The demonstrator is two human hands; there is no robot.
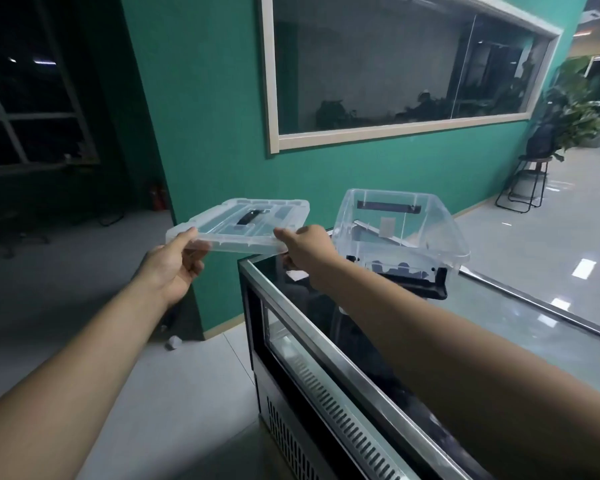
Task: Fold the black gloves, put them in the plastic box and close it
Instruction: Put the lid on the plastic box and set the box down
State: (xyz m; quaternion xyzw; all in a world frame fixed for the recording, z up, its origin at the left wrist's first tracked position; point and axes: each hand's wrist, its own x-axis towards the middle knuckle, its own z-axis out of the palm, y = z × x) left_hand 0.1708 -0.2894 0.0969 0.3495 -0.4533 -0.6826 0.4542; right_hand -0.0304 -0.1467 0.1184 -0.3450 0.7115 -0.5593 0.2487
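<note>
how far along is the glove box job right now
Looks done: dark items, probably the black gloves, lie inside the clear plastic box on the glass counter. In hand: the left hand and right hand hold the lid in the air, left of the box. Left: set the lid on and latch it.

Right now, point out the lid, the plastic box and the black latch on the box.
lid (243, 223): head view, on its clear top panel.
plastic box (440, 233): head view, on its right wall.
black latch (426, 284): head view, on the near latch's bar.
</note>
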